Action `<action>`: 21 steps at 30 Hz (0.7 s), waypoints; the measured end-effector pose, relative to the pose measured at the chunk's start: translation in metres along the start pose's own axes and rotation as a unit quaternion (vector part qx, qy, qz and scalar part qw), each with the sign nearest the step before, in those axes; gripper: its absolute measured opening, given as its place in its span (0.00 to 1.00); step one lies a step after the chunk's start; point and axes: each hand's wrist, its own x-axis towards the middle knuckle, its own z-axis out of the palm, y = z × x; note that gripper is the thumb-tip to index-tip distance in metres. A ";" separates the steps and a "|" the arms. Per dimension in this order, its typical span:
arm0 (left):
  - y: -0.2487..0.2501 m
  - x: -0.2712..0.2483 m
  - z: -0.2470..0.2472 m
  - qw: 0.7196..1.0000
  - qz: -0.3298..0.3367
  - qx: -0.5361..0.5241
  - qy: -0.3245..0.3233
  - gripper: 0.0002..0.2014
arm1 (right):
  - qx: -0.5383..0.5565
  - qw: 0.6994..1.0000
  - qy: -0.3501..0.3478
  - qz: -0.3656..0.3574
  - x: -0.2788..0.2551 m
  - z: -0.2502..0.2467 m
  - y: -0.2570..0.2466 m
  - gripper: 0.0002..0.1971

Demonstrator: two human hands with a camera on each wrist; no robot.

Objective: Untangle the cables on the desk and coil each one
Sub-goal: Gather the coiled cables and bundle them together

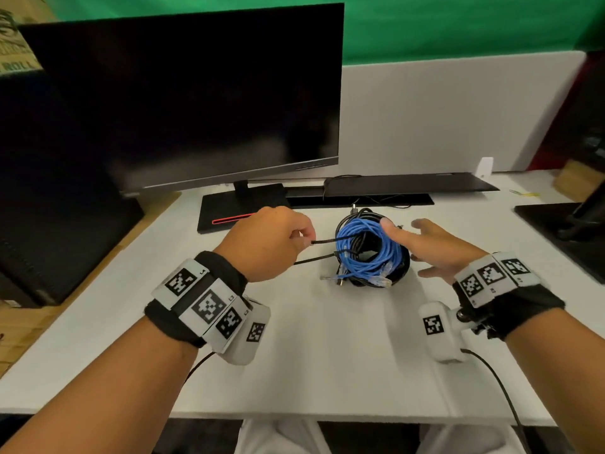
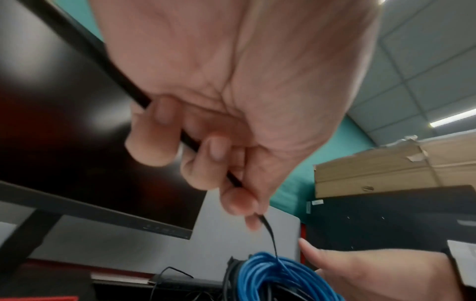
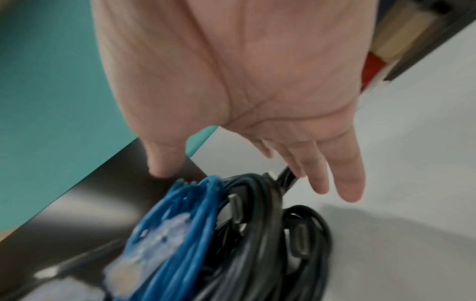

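A tangled bundle lies mid-desk: a blue network cable [image 1: 366, 247] wound together with thicker black cables [image 1: 397, 270]. My left hand [image 1: 278, 240] sits left of the bundle with its fingers curled round a thin black cable [image 1: 314, 257] that runs into the bundle; in the left wrist view this thin black cable [image 2: 270, 230] leaves my fingers [image 2: 213, 163] toward the blue coil [image 2: 278, 275]. My right hand [image 1: 432, 247] lies flat with straight fingers on the right side of the bundle. The right wrist view shows its fingers [image 3: 342, 183] spread over the black cables [image 3: 257, 234] and blue cable [image 3: 180, 224].
A dark monitor [image 1: 183, 93] stands at the back left on a black base [image 1: 242, 211]. A black keyboard [image 1: 409, 185] lies behind the bundle. Another black stand [image 1: 569, 231] sits at the right. The white desk [image 1: 327, 355] stretches toward me.
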 end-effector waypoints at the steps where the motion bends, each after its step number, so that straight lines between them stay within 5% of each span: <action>1: 0.004 0.003 0.004 1.000 0.003 0.016 -0.022 0.10 | 0.012 1.000 -0.001 0.009 -0.001 -0.002 0.003 0.58; 9: 0.025 0.026 0.026 0.996 -0.017 0.026 -0.079 0.13 | 0.120 0.991 -0.058 0.028 0.007 0.004 0.019 0.35; 21: 0.045 0.062 0.064 0.996 -0.035 0.056 -0.066 0.10 | 0.262 0.952 -0.119 0.109 0.027 0.005 0.023 0.38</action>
